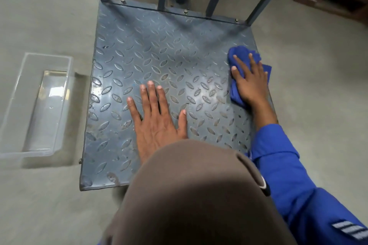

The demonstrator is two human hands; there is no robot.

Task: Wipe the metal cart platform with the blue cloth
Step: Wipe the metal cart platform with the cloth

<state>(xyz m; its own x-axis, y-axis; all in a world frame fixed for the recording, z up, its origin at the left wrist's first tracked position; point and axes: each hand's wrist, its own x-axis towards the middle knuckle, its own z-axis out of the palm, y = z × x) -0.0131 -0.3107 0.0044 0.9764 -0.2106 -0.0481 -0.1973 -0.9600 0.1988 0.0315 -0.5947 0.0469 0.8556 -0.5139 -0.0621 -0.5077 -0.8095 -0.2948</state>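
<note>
Grey floor (49,16) lies all around our metal cart platform (159,45); our left hand (157,121) lies flat on its middle, fingers straight and spread; at 3 o'clock, by the edge, our right hand (249,81) presses flat on the blue cloth (241,51), fingers spread; at 9 o'clock a clear tub (29,105) sits on the floor.

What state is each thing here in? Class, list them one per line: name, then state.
cart platform: bare tread metal, scuffed along its left edge.
blue cloth: bunched, lying at the platform's right edge.
right hand: fingers spread, pressing on the cloth.
left hand: flat, fingers straight, resting on the platform.
plastic tub: lidless, on the floor left of the platform.
</note>
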